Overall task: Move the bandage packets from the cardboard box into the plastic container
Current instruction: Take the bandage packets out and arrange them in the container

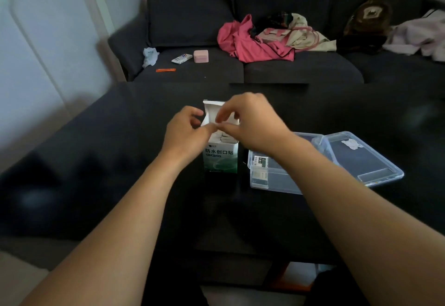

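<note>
A white and green cardboard box (221, 158) stands upright on the dark table (96, 161), its top flap open. Bandage packets (226, 138) show inside its mouth. My left hand (186, 134) rests against the box's upper left side, fingers curled. My right hand (250, 125) hovers over the opening with fingertips pinched at the flap edge; whether it holds a packet is unclear. To the right lies the clear plastic container (272, 178) with a few packets (260, 162) inside, and its hinged lid (361, 158) is laid open flat.
Behind the table stands a dark sofa (301, 69) with a pink garment (250, 43), a pink case (200, 56), a small tube box (181, 58), an orange strip (165, 70) and crumpled tissue (149, 56).
</note>
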The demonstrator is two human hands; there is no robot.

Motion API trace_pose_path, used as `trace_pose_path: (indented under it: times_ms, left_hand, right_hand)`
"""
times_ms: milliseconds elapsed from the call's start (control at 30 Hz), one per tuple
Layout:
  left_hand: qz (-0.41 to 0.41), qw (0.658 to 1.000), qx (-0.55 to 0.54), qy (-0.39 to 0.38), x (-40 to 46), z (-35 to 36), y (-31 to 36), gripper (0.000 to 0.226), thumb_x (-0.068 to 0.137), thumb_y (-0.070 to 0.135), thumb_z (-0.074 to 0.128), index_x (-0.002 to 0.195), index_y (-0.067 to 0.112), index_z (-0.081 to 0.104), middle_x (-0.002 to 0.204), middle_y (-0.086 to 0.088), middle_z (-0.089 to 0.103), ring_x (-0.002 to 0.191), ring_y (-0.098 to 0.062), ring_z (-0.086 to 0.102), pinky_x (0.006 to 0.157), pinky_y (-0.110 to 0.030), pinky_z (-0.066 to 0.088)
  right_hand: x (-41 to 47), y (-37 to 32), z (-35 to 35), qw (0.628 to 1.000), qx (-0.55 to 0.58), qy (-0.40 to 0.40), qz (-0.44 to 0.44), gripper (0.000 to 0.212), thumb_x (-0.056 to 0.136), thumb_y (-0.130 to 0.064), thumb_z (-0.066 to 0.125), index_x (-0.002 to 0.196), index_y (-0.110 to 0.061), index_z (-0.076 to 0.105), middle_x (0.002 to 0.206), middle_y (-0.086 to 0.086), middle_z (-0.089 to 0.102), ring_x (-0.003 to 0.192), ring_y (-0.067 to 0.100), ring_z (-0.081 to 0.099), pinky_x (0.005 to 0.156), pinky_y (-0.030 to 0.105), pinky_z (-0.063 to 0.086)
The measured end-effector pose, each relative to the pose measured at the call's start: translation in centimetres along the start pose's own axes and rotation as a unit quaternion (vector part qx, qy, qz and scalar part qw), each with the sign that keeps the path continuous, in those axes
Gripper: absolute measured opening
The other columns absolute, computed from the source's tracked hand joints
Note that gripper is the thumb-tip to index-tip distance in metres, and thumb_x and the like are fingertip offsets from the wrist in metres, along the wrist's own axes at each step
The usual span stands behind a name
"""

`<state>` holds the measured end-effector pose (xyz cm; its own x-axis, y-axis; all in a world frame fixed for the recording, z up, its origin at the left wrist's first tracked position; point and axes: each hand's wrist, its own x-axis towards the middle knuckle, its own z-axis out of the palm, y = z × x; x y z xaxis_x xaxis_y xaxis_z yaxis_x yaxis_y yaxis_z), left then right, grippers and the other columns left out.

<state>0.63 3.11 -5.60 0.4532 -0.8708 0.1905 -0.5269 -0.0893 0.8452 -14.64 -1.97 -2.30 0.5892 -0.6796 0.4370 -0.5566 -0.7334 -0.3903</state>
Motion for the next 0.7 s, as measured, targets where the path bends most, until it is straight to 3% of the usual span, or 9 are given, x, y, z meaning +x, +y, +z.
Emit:
trace_pose_path:
  times_ms: [100,167,267,367,567,700]
  left_hand:
    - [-0.003,1.000,0.011,-0.014,0.2,0.3,-0.5,0.024,0.090,0.021,0.069,0.113,0.023,0.061,0.095,0.006,0.065,0.088,-0.013,0.065,0.068,-0.033,0.054]
    - [0.009,0.999,0.040,-0.016,0.3,0.2,-0.8,0.023,0.090,0.015,0.066,0.111,0.021,0.061,0.093,0.007,0.065,0.080,-0.009,0.063,0.062,-0.026,0.049]
    - [0.009,0.999,0.033,-0.029,0.4,0.2,-1.1,0.024,0.089,0.011,0.065,0.109,0.022,0.059,0.095,0.003,0.067,0.073,-0.015,0.065,0.058,-0.029,0.049]
    - [0.012,0.999,0.031,-0.036,0.5,0.1,-1.4,0.025,0.090,0.010,0.066,0.109,0.023,0.056,0.098,0.003,0.066,0.074,-0.017,0.065,0.056,-0.030,0.049]
    - [0.022,0.998,0.028,-0.049,0.6,0.0,-1.8,0.025,0.090,0.012,0.068,0.111,0.023,0.057,0.098,0.002,0.067,0.081,-0.019,0.068,0.057,-0.032,0.051]
    - [0.021,0.998,0.027,-0.051,0.7,0.0,-2.1,0.028,0.088,0.012,0.073,0.109,0.023,0.058,0.097,0.003,0.069,0.081,-0.017,0.069,0.055,-0.028,0.050]
  right_hand:
    - [1.0,0.2,2.2,0.988,-0.149,-0.032,-0.002,0.015,0.088,-0.013,0.069,0.092,-0.023,0.078,0.097,0.002,0.070,0.092,0.023,0.064,0.079,0.033,0.050]
    - [1.4,0.6,2.8,0.981,-0.188,-0.053,0.009,0.015,0.088,-0.012,0.070,0.093,-0.024,0.078,0.102,0.001,0.070,0.096,0.024,0.065,0.079,0.030,0.042]
    - [1.7,1.0,2.6,0.983,-0.159,-0.091,0.029,0.016,0.088,-0.012,0.069,0.093,-0.026,0.077,0.103,0.002,0.071,0.098,0.025,0.064,0.080,0.032,0.044]
    - [1.7,0.9,2.2,0.985,-0.127,-0.115,0.031,0.016,0.086,-0.011,0.068,0.088,-0.025,0.075,0.099,0.006,0.070,0.089,0.029,0.067,0.078,0.037,0.056]
    - [1.7,1.1,1.8,0.982,-0.086,-0.163,0.047,0.018,0.086,-0.015,0.073,0.076,-0.029,0.067,0.094,0.001,0.068,0.086,0.025,0.068,0.079,0.039,0.058]
    - [1.9,1.5,2.3,0.985,-0.078,-0.146,0.056,0.010,0.086,-0.017,0.076,0.085,-0.026,0.071,0.094,0.000,0.066,0.086,0.024,0.067,0.077,0.037,0.057]
